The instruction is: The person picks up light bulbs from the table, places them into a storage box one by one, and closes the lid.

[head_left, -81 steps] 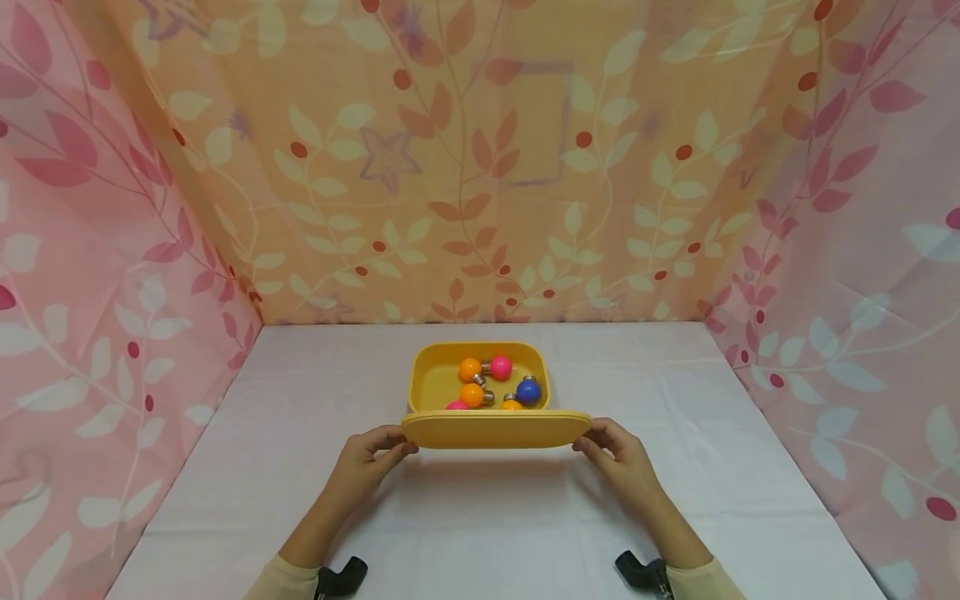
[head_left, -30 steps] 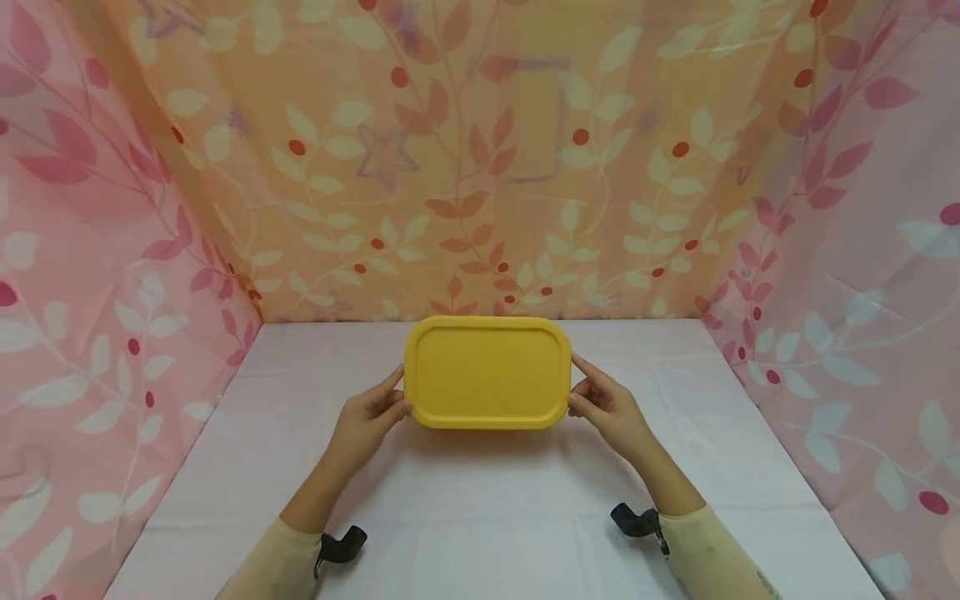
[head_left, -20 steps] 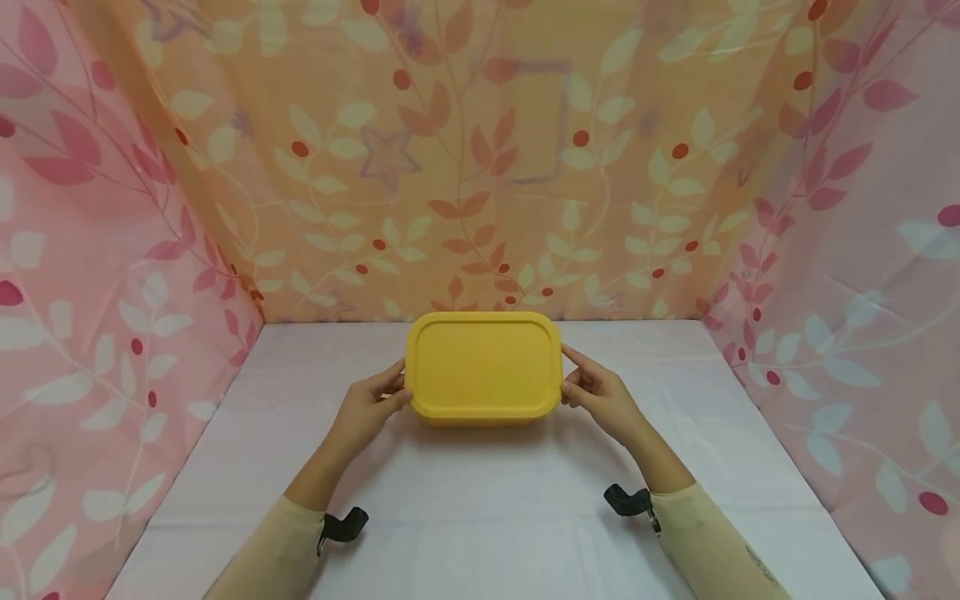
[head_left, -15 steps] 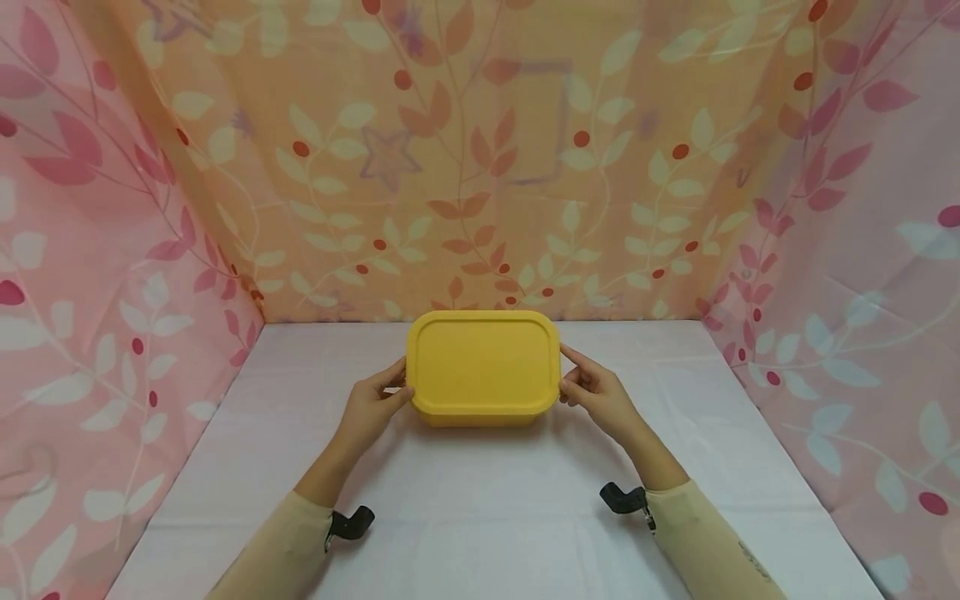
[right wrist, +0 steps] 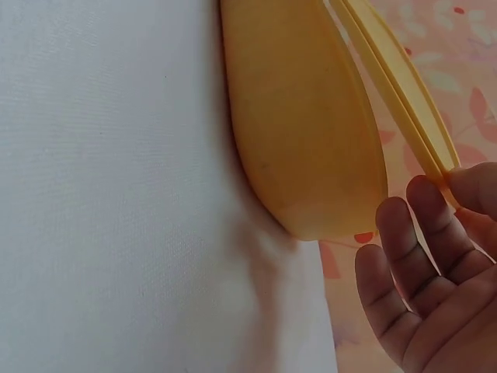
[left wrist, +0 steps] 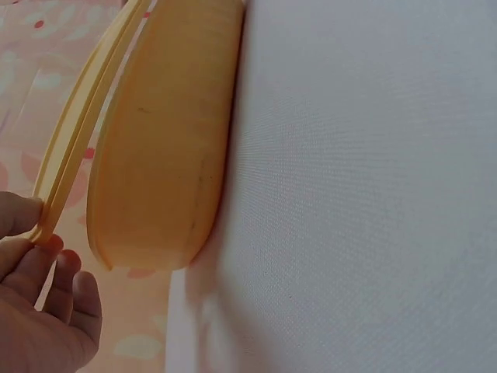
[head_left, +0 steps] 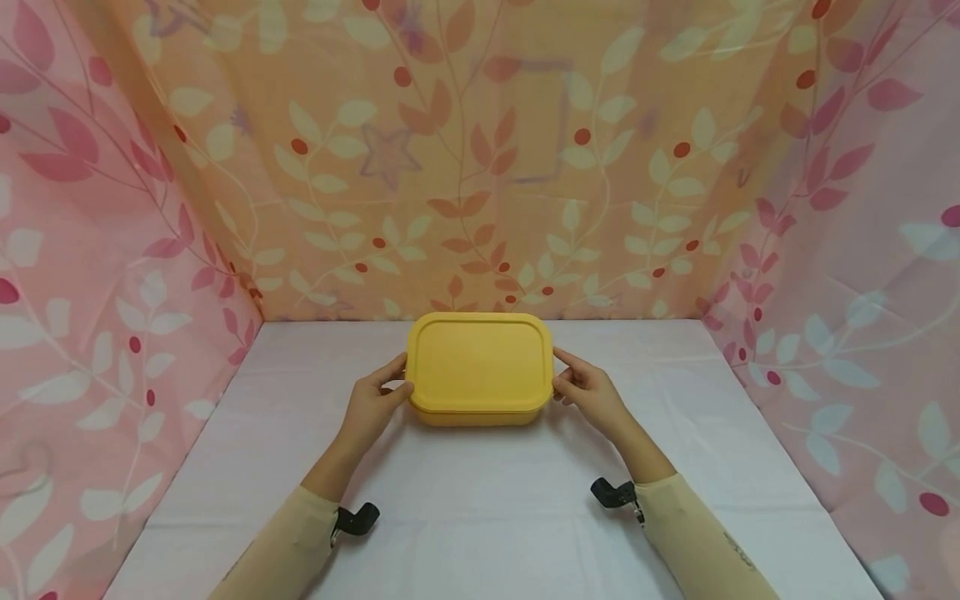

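A yellow lid lies level over a yellow plastic box, whose front wall shows beneath it. Both wrist views show a narrow gap between lid and box rim. At the lid's left end, my left hand pinches its edge between thumb and fingers. My right hand pinches the opposite end the same way; in the right wrist view its other fingers are spread below the lid edge. The box stands on the table, apart from the fingers. Its inside is hidden by the lid.
A white cloth covers the table. Patterned orange curtain hangs behind it, with pink patterned cloth at both sides. Black wrist cameras stick out from the sleeves over the table's front part.
The lid was tilted up in front of the box, with several coloured bulbs showing inside. Both hands have since carried it forward and laid it level over the box, hiding the bulbs.
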`<state>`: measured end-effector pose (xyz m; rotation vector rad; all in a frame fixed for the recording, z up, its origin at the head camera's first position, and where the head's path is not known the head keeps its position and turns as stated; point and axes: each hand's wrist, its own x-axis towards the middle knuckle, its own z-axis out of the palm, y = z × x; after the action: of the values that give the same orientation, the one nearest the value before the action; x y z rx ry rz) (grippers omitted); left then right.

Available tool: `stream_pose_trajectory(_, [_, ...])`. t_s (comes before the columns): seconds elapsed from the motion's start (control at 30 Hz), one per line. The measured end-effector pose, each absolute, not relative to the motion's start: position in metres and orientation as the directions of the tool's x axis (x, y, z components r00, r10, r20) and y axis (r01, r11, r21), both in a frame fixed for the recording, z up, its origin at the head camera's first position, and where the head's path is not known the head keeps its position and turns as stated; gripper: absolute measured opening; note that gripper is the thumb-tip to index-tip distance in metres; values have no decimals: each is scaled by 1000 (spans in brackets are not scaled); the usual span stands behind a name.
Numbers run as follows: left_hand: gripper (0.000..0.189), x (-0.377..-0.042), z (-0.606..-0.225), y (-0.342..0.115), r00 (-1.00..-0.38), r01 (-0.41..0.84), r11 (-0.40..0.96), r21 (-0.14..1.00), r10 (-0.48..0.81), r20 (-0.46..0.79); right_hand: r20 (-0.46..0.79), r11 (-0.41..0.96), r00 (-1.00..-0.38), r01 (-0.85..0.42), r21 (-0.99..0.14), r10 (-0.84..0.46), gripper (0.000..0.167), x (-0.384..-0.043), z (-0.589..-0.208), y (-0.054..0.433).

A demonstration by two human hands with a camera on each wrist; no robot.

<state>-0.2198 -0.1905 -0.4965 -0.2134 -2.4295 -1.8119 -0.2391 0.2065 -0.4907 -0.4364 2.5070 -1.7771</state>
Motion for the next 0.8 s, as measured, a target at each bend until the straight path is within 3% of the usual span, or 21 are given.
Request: stream_pose_trajectory(0.8, [56,-220,-507,-186,-997,77,372,925,26,73,34,403,-959,-149,-903,-280,57,-250,-495,203])
